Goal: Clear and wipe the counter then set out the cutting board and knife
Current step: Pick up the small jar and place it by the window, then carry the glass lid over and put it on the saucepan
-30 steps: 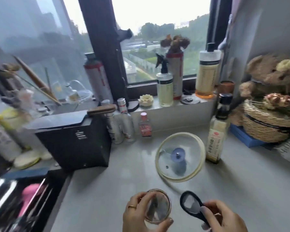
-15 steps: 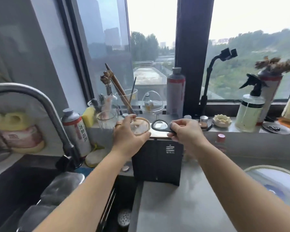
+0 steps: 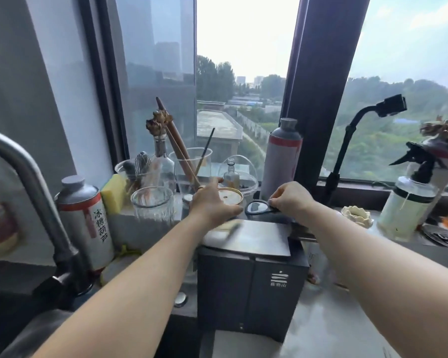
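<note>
The clearing step is in hand. Beside the ribbed glass jar (image 3: 152, 204), the left hand (image 3: 212, 202) curls its fingers round a gold-rimmed glass lid (image 3: 230, 197) over the windowsill (image 3: 393, 244). Just right of it, the right hand (image 3: 292, 200) pinches a black-rimmed round piece (image 3: 256, 208). Below them, what seems a cleaver (image 3: 259, 237) lies flat on the black box (image 3: 248, 282). The counter (image 3: 334, 326) lies lower right, likely unwiped; no cutting board shows. Next, both pieces need setting down gently among crowded bottles, then letting go.
</note>
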Demonstrator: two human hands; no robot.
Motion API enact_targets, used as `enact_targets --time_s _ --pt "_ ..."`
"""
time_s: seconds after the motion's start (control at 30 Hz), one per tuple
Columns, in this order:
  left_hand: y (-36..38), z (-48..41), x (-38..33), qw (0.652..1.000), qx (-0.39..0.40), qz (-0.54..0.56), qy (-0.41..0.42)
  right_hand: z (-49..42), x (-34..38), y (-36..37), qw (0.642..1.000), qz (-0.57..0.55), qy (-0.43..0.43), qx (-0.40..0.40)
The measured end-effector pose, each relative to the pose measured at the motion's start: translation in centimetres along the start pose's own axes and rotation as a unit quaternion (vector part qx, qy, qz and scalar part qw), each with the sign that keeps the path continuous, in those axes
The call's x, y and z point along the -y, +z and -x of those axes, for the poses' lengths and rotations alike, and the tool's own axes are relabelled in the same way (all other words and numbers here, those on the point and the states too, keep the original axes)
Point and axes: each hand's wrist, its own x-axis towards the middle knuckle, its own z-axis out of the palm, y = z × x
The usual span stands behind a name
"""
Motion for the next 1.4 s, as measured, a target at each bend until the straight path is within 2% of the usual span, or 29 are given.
enact_targets --time_s 0.17,0.23,0.3,0.37,0.43,0.5,0.57,0.67,0.77,0.83,0.97,1.07,1.13,1.2,1.3,1.4 --pt "0.1 0.6 -0.6 0.996 0.028 -0.083 -0.004 2.1 0.1 0.0 0.992 0.094 -0.055 -0.058" --pt "0.1 2.5 -2.1 0.994 -0.026 -0.098 0.029 4.6 -1.0 -1.4 0.989 0.023 -0.1 -0.106" --pt "1.3 6.0 -3.9 0.985 -0.11 -0.031 0.13 8.5 -4.0 -2.9 0.978 -0.042 -0.114 -0.172" --pt "4.2 11.1 -5.6 0.96 -0.133 0.048 0.243 13.0 -8.9 -3.8 0.971 -0.047 -0.078 -0.22" --pt "8.5 16.6 -6.5 0.958 -0.072 0.084 0.264 17.4 -15.2 -4.5 0.968 -0.002 0.014 -0.252" --pt "12.8 21.3 -6.8 0.975 0.069 0.088 0.19 21.6 -21.2 -5.1 0.945 0.043 0.141 -0.292" --pt "16.8 24.9 -6.4 0.974 0.18 0.09 0.107 24.8 -26.0 -5.8 0.909 0.029 0.264 -0.32" --pt "20.5 28.0 -6.3 0.969 0.219 0.101 0.052 26.7 -30.5 -6.1 0.89 -0.113 0.362 -0.254" --pt "22.0 29.1 -7.0 0.969 0.222 0.112 0.003 26.0 -31.9 -5.7 0.853 -0.324 0.372 -0.171" --pt "22.7 29.5 -7.5 0.969 0.223 0.099 -0.016 25.2 -32.2 -5.1 0.825 -0.415 0.354 -0.148" --pt "23.6 30.2 -8.6 0.97 0.219 0.094 -0.046 25.1 -32.7 -5.2 0.795 -0.504 0.316 -0.119" --pt "24.1 30.2 -9.4 0.959 0.193 0.158 -0.135 27.0 -33.9 -5.8 0.784 -0.533 0.301 -0.099" --pt "24.7 29.8 -10.0 0.93 0.184 0.232 -0.218 29.1 -35.1 -6.1 0.772 -0.56 0.29 -0.076" --pt "25.4 29.7 -10.8 0.886 0.187 0.32 -0.28 31.4 -36.0 -6.3 0.763 -0.583 0.277 -0.044" --pt "26.4 30.3 -12.0 0.834 0.207 0.386 -0.337 34.5 -37.4 -7.1 0.749 -0.613 0.254 -0.007" --pt "27.1 31.8 -13.9 0.757 0.266 0.457 -0.384 36.5 -38.0 -8.8 0.75 -0.623 0.221 -0.007"
